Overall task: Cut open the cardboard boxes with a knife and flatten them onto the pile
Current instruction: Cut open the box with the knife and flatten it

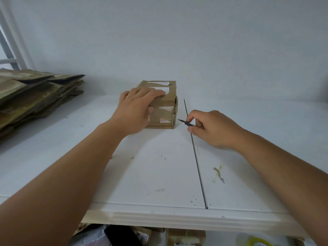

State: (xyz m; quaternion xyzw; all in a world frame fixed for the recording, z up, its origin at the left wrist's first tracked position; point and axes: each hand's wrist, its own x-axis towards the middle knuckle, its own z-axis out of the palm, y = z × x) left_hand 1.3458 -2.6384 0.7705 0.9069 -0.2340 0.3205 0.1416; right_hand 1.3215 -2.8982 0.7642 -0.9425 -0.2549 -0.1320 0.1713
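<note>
Right hand (211, 129) pinches knife (186, 123), tip pointing left, just beside box (164, 110)'s right edge; left hand (136, 109) grips box.

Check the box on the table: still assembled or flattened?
Still assembled: the box stands as a full block on the table, left hand gripping it. The flattened pile lies apart.
</note>
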